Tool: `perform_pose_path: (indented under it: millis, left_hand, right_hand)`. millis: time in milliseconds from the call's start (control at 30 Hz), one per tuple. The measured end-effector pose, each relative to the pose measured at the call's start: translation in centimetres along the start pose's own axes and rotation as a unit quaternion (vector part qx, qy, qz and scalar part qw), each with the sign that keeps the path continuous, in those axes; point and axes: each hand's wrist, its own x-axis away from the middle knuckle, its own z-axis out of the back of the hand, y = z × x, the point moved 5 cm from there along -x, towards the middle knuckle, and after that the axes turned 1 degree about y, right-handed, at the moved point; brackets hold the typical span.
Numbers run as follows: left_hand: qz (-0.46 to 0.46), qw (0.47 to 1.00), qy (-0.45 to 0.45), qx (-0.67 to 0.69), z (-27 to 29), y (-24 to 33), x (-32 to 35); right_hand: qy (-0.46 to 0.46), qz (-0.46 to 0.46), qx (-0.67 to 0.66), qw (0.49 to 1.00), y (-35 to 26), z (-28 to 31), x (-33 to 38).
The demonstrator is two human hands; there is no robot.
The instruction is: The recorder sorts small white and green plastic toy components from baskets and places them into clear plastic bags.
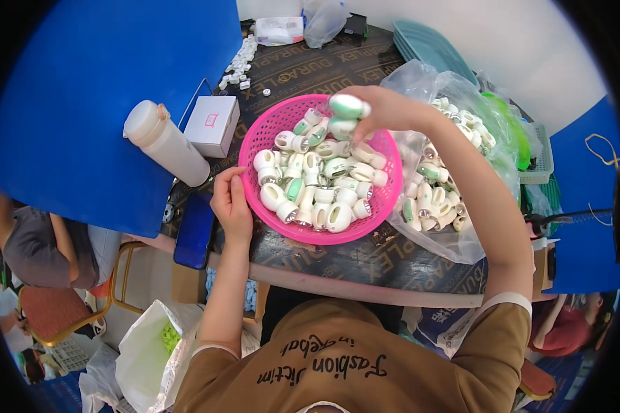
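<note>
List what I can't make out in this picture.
All in the head view:
Pink basket's bottom: hidden by the white-and-green pieces heaped inside.
White box's contents: hidden by its closed walls.
Small white parts at the back: too small for detail.
Grey-shirted person: partly hidden behind the blue partition.

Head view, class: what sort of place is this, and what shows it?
Probably an assembly or packing workshop: a pink basket and a clear bag hold many similar white-and-green torch-shaped pieces.
</note>
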Motion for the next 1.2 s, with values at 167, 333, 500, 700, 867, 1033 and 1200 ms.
perform_pose_path:
  millis: [167,333,500,700,867,1033,1200]
  left_hand:
    - [-0.002,1.0,0.003,-0.003,-0.5,0.0,0.4]
    - [-0.019,1.0,0.007,-0.024,-1.4,-0.5,0.5]
    - [-0.012,1.0,-0.006,-0.003,-1.9,-1.2,0.2]
    - [-0.01,1.0,-0.001,-0.008,-0.4,-2.6,0.2]
    - [-0.007,1.0,-0.007,-0.005,-0.5,-2.2,-0.2]
    - [-0.011,1.0,-0.005,-0.013,0.4,-2.6,-0.5]
    - [-0.016,1.0,-0.011,-0.016,0.3,-2.4,-0.5]
  right_hand:
    - [0.095,-0.023,-0.082,0.992,1.5,5.3,8.6]
    - [0.147,-0.165,-0.018,0.975,6.0,5.6,17.3]
    - [0.172,-0.166,0.103,0.966,7.4,2.7,20.0]
    - [0.167,0.051,0.133,0.975,-0.6,-1.8,10.2]
    - [0.101,0.029,0.289,0.952,1.6,-6.8,3.2]
    - [0.111,0.047,0.106,0.987,0.6,-4.4,3.0]
    - [0.113,0.031,0.098,0.988,0.2,-4.3,4.1]
